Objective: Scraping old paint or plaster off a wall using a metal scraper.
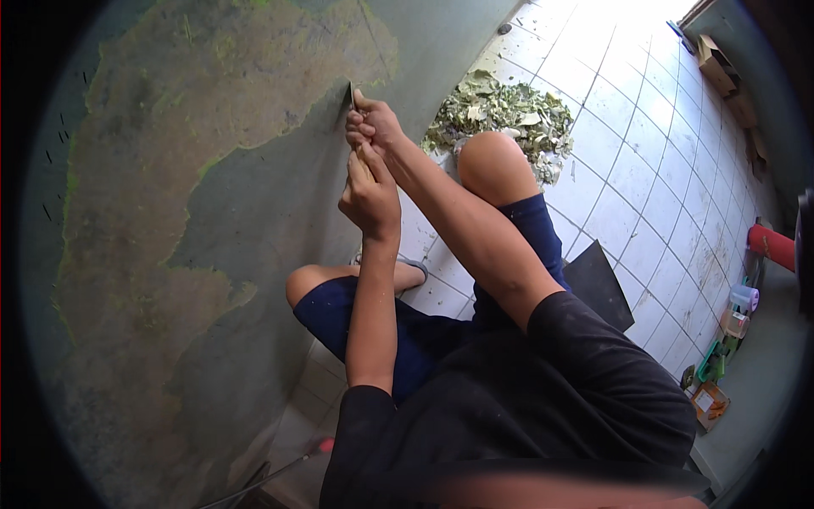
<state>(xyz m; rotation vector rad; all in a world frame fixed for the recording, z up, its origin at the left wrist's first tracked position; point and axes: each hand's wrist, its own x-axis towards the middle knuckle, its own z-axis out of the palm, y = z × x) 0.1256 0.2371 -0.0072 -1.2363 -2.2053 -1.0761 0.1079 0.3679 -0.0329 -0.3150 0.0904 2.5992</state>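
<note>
Both my hands grip one scraper (350,95), its thin metal blade set against the wall (271,195). My right hand (375,125) is closed around it close to the blade. Just below, my left hand (370,197) is wrapped round the lower end, where a pale handle partly shows between the fingers. The blade sits near the edge of a large bare brownish patch (212,93) with a ragged yellow-green outline. Grey-green paint covers the wall around that patch. My fingers hide most of the tool.
A heap of paint flakes (509,114) lies on the white tiled floor (627,170) beyond my bent knee. A dark flat sheet (599,284) lies right of my leg. Along the far right stand cardboard boxes (719,68), a red cylinder (770,246) and small plastic containers (743,297).
</note>
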